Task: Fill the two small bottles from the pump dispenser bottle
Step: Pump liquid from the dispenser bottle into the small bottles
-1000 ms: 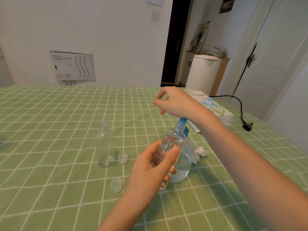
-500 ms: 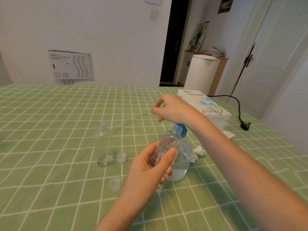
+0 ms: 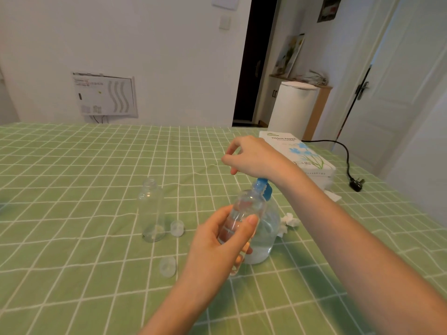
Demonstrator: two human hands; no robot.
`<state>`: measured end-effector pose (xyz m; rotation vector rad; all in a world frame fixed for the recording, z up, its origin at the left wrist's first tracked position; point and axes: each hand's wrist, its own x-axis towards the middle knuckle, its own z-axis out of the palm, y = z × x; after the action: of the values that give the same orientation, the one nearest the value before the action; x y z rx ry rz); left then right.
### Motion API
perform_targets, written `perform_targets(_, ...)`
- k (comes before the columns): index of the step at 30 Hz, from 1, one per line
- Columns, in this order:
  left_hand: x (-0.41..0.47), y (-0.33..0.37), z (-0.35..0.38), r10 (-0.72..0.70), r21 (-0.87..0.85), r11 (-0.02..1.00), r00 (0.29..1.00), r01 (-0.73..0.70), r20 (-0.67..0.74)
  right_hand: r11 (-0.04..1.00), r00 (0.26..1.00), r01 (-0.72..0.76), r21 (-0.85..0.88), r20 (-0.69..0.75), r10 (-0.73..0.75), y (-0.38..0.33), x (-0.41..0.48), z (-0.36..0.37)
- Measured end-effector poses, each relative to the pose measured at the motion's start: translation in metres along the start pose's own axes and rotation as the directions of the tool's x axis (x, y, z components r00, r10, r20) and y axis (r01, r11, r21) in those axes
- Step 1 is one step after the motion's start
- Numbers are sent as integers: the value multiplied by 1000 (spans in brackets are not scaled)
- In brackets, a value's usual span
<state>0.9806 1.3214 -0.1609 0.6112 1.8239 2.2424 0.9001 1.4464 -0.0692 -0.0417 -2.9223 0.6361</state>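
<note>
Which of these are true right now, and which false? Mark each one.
1. The left hand holds a small bottle up against the pump bottle. True.
2. The right hand rests flat on the tablecloth. False: it sits on top of the blue pump.
3. The second small bottle stands upright on the cloth, uncapped. True.
4. Both caps are screwed onto the small bottles. False: two loose caps, one beside the standing bottle and another nearer the camera, lie on the cloth.
5. The tissue box lies left of the standing bottle. False: it lies far right, behind the right arm.
</note>
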Motion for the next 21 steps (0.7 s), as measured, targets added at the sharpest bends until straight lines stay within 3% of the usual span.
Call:
perform_targets(13, 0, 2, 1, 4, 7, 1000, 1000, -4, 21, 998, 998, 35, 47, -61, -32, -1, 1, -9)
perform_targets(21, -1, 1, 1, -18, -10, 1000, 1000, 18, 7, 998, 999, -26, 53, 20, 25, 0, 0, -3)
